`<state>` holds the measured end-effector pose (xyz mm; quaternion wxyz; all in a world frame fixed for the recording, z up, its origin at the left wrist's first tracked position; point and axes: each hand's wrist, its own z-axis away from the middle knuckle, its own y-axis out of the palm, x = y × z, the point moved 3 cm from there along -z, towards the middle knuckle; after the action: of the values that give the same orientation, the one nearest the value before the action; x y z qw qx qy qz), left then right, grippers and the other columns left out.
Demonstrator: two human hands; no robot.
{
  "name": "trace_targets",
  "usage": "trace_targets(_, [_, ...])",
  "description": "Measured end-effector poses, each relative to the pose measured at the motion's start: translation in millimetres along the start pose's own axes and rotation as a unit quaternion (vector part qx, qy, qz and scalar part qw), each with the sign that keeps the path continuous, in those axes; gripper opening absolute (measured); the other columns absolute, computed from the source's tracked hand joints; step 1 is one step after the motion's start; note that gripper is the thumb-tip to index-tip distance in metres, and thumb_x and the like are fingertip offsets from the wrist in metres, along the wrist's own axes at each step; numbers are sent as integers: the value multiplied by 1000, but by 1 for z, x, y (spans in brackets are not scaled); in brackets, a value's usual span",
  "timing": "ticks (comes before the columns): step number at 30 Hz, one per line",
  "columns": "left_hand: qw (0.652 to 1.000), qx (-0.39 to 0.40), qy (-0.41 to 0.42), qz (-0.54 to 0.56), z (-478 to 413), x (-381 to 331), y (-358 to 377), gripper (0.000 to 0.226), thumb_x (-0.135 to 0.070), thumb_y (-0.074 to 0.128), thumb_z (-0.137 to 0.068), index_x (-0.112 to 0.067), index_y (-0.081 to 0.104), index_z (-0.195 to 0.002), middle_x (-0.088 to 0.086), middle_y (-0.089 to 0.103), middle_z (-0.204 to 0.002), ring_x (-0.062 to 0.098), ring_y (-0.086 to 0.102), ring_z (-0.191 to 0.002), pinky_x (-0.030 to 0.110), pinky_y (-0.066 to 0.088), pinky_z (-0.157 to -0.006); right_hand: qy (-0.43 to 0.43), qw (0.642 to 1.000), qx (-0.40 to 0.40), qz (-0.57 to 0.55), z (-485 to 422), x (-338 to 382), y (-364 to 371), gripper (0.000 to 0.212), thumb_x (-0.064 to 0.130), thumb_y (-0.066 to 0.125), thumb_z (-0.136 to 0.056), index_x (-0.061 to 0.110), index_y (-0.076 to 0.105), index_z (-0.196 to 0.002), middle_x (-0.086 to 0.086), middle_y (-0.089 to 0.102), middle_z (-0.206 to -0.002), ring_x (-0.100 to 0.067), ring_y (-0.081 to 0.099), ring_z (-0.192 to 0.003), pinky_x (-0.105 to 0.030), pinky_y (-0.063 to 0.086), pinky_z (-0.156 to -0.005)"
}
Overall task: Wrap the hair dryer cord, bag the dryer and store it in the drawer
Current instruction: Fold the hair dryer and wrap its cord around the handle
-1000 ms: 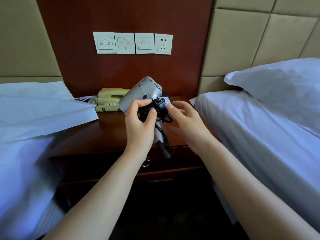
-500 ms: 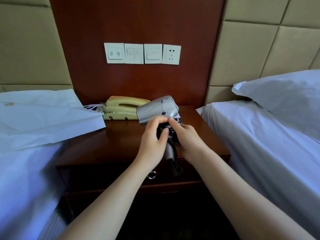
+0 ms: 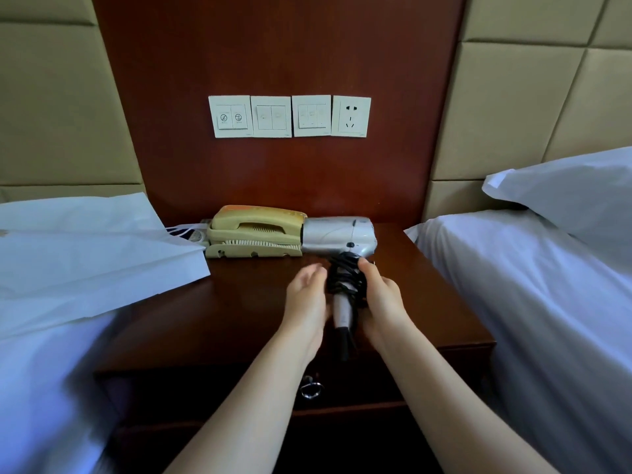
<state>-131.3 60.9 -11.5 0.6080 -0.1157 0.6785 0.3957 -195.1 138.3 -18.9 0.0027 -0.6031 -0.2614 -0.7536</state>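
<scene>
Two hands set beside hair dryer (image 3: 337, 236) handle; dryer laid on nightstand (image 3: 239, 319), barrel beyond fingertips. Left hand (image 3: 306, 295): fingers loose, apart, nothing held. Right hand (image 3: 381, 299): thumb pressed on wrapped cord (image 3: 343, 278), other fingers hidden. Risk: coils sprung loose if thumb is lifted early.

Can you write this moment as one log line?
step: cord wrapped on handle | hair dryer: on nightstand | left hand: open, beside handle | right hand: holds wrapped handle | bag: left, untouched

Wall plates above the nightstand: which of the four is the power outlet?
The rightmost plate: it has plug holes, while the three switch plates to its left carry rocker switches.
</scene>
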Motion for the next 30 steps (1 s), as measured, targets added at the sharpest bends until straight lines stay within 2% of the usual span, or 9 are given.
trace_targets(4, [997,-15,3,-80,-15,26,5,20,-9,45,-97,-10,64,-102,12,68,-105,23,65,-96,38,49,-95,-43,994,-32,97,-13,-15,-9,26,32,58,-87,9,67,-87,-14,72,-88,-32,70,-88,-47,54,-86])
trace_targets(8, [997,-40,16,-68,-26,39,5,24,-9,46,-97,-20,66,-90,6,69,-98,26,65,-103,43,48,-98,-121,977,-37,174,-27,-11,-9,27,35,56,-85,16,63,-68,-5,68,-73,-23,65,-75,-40,50,-73])
trace_targets(10, [996,-38,31,-80,-28,41,8,22,-8,48,-96,-16,68,-98,2,68,-100,23,63,-105,42,47,-100,-138,971,-46,191,-33,-9,-12,29,33,54,-89,14,63,-68,-3,65,-68,-18,60,-68,-36,46,-68])
trace_targets(12, [991,-42,49,-118,-33,42,10,27,-11,50,-96,-6,64,-118,5,67,-115,19,61,-110,41,45,-103,-146,965,-56,211,-38,-9,-17,34,35,52,-90,8,62,-71,-5,63,-67,-17,56,-66,-35,43,-65])
trace_targets(14, [986,-42,63,-147,-39,43,9,30,-13,50,-95,-4,62,-122,7,66,-120,19,61,-111,40,45,-103,-156,959,-53,231,-42,-11,-20,35,34,51,-92,6,61,-74,-5,63,-69,-17,57,-66,-34,44,-65])
trace_targets(17, [981,-39,65,-176,-43,44,9,30,-17,49,-96,-4,64,-119,7,67,-117,19,62,-109,41,47,-100,-180,947,-53,260,-43,-9,-21,23,29,53,-93,13,66,-83,-1,69,-77,-20,65,-76,-31,51,-70])
trace_targets(21, [978,-37,66,-193,-41,41,8,29,-20,47,-97,-4,66,-112,4,69,-110,17,62,-107,34,48,-96,-223,917,-100,316,-37,-6,-24,29,29,54,-92,10,66,-110,3,70,-99,-13,62,-97,-16,43,-75])
trace_targets(24, [973,-5,77,-219,-34,35,5,19,-18,46,-98,-16,63,-93,-11,64,-87,10,58,-95,24,43,-83,-233,915,-109,310,-31,-2,-27,34,27,55,-92,10,61,-121,7,64,-109,-8,57,-105,-11,35,-80])
trace_targets(30, [927,26,113,-357,-16,17,-11,34,-20,47,-97,-6,59,-125,5,63,-121,13,55,-113,17,35,-87,-269,888,-94,360,-14,14,-21,31,25,54,-93,10,61,-120,-3,67,-114,-20,61,-107,-22,41,-86])
